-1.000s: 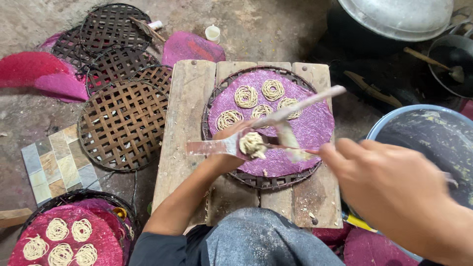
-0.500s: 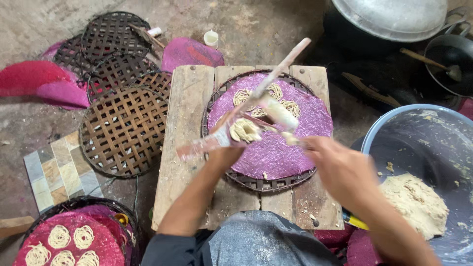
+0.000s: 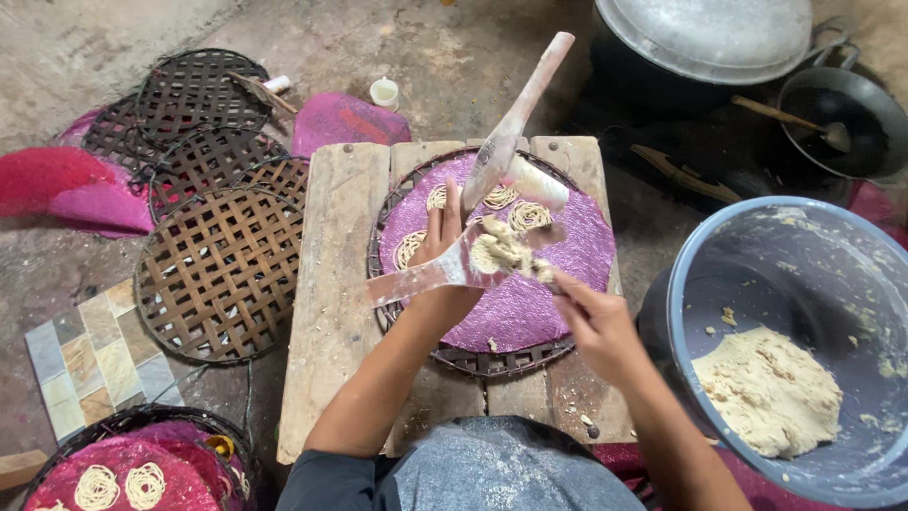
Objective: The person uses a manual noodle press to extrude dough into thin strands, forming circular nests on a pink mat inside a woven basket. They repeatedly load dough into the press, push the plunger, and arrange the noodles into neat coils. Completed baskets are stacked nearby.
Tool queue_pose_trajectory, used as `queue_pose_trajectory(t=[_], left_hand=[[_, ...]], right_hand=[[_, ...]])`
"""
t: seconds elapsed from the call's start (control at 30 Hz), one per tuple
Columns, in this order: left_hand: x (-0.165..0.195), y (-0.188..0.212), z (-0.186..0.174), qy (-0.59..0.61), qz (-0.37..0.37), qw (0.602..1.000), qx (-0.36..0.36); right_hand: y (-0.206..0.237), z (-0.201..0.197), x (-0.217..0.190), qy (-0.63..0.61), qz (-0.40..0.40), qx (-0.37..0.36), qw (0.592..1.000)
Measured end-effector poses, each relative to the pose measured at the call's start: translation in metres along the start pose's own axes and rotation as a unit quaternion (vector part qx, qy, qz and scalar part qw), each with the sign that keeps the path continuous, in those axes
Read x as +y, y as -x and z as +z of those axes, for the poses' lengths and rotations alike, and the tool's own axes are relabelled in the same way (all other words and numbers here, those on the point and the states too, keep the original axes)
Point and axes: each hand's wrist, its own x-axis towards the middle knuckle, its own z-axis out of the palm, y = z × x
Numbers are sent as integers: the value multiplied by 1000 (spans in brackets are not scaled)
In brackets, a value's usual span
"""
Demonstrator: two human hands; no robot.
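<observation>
L hand (image 3: 445,248) fingers wrapped on wooden press (image 3: 492,203), held over purple mat (image 3: 515,308). R hand (image 3: 591,317) fingers pinching dough lump (image 3: 501,254) at press. Mat w/ noodle coils (image 3: 515,213) on woven tray (image 3: 473,358), wooden bench (image 3: 331,293). Grey basin (image 3: 804,284) w/ dough to R.

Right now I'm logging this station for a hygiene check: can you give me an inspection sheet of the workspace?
Surface: wooden board, flecked with dough crumbs.
Job's things: dough press; woven tray with purple cloth bearing noodle coils; basin of dough.
Clutter: empty woven trays, pink cloths, small cup.
Grippers: left hand grips the press; right hand pushes dough into it.
Cables: nothing seen.
Surroundings: lidded pot, pan with ladle, tiles.
</observation>
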Motion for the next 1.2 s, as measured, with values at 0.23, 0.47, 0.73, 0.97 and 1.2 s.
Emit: queue_pose_trajectory(t=[0.23, 0.47, 0.73, 0.97, 1.2], left_hand=[[-36, 3, 38, 142, 91, 984, 63], [-57, 40, 48, 224, -15, 968, -109], [30, 136, 88, 673, -302, 499, -455], [22, 92, 0, 523, -28, 762, -380], [29, 101, -47, 170, 100, 934, -297]], right_hand=[[46, 11, 34, 50, -211, 36, 976], [134, -127, 8, 317, 53, 326, 889], [82, -40, -35, -517, -260, 102, 809], [37, -41, -41, -436, -331, -23, 837], [42, -15, -77, -7, -580, -57, 813]])
